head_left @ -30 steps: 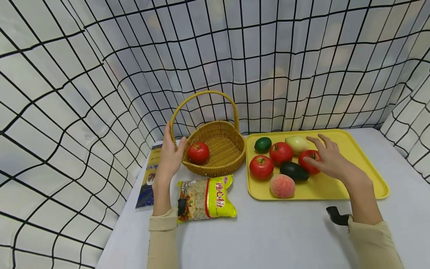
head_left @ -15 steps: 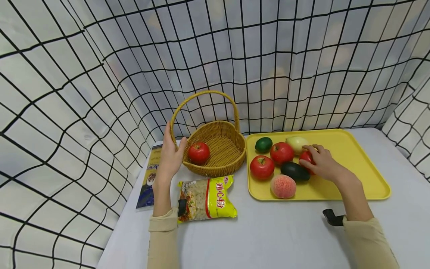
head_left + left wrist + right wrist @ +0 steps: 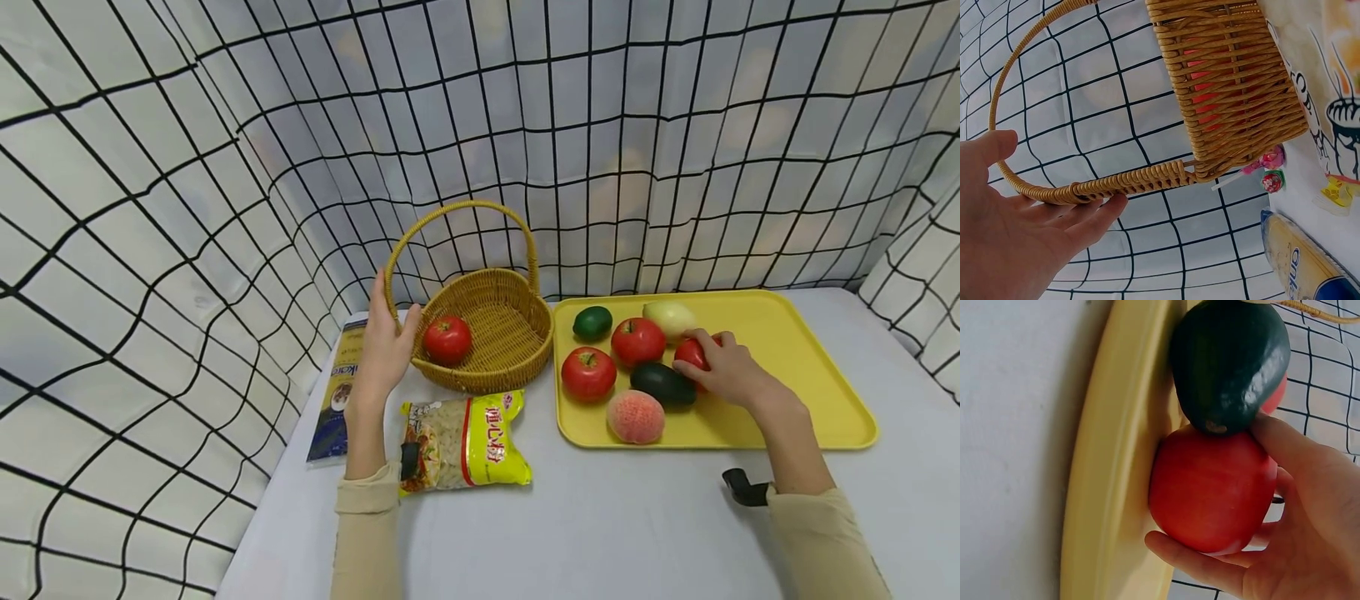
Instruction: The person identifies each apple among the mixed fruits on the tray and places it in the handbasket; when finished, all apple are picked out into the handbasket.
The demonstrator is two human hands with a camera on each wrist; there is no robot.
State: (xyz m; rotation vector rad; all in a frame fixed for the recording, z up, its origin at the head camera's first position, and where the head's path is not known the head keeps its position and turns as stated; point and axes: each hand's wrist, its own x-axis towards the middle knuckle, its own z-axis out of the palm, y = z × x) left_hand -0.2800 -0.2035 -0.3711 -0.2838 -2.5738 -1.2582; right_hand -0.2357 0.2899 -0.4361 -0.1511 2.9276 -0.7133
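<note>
My left hand (image 3: pixel 386 350) rests against the left side of the wicker basket's handle (image 3: pixel 1129 181), fingers extended along it and thumb apart. Inside the basket (image 3: pixel 501 379) lies a red apple (image 3: pixel 447 340). Over the yellow tray (image 3: pixel 810 408), my right hand (image 3: pixel 731 372) grips another red apple (image 3: pixel 1213 487), thumb on one side and fingers curled round the other. That apple touches a dark green avocado (image 3: pixel 1229 362) and partly hides behind the hand in the head view. Close by on the tray are two more red apples (image 3: pixel 637 342), a peach (image 3: pixel 636 417) and a pale yellowish fruit (image 3: pixel 670 319).
A small green lime-like fruit (image 3: pixel 592 322) lies at the tray's back left. In front of the basket is a yellow bag of pasta (image 3: pixel 465 442); a blue and gold packet (image 3: pixel 333 408) lies left. Wrapped lollipops (image 3: pixel 1271 169) sit beside the basket. Black netting (image 3: pixel 585 167) hangs behind.
My right hand has come down and left onto the red apple and closed its fingers round it. The left hand stays at the basket handle.
</note>
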